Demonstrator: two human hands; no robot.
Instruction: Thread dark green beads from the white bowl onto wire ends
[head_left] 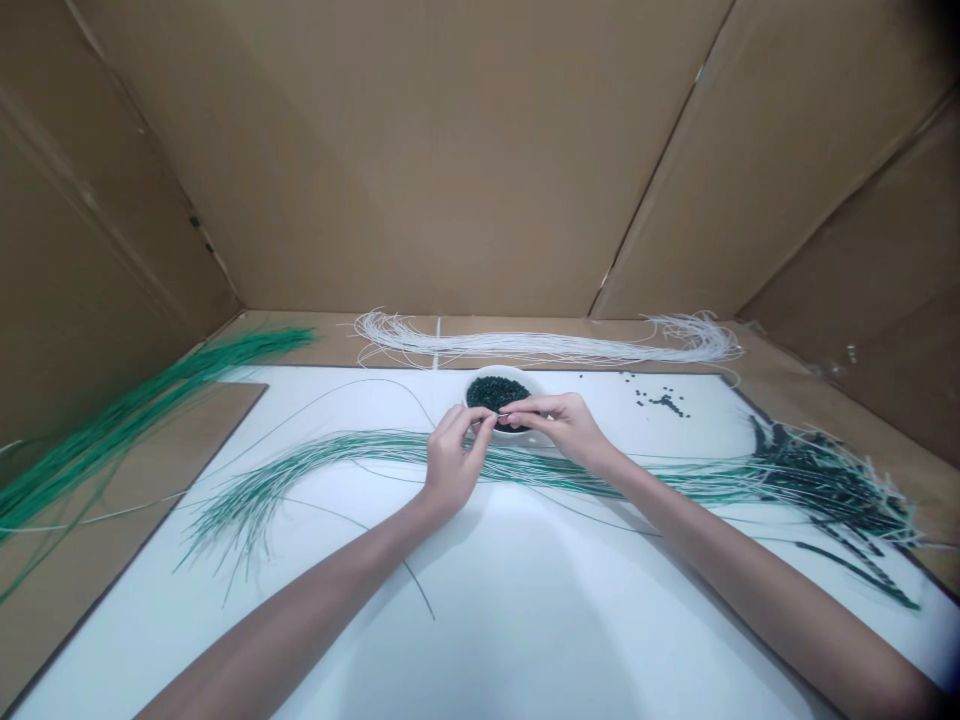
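Observation:
My left hand (456, 455) and my right hand (559, 425) meet fingertip to fingertip over the front of a white bowl (534, 383) of small dark beads (495, 392). A thin strand (382, 380) arcs in from the left to my left hand, whose thumb and forefinger pinch it. A short pale bit shows between the two hands' fingertips. My right thumb and fingers are pinched there too; what they grip is too small to make out. Beneath both wrists lies a long bundle of green strands (360, 442), with dark beaded ends (817, 475) at the right.
A bundle of white strands (540, 347) lies behind the bowl, along the cardboard wall (420, 180). More green strands (172, 395) rest at the left. Loose dark beads (666, 402) are scattered right of the bowl on the white board (480, 610). Cardboard panels also rise at both sides.

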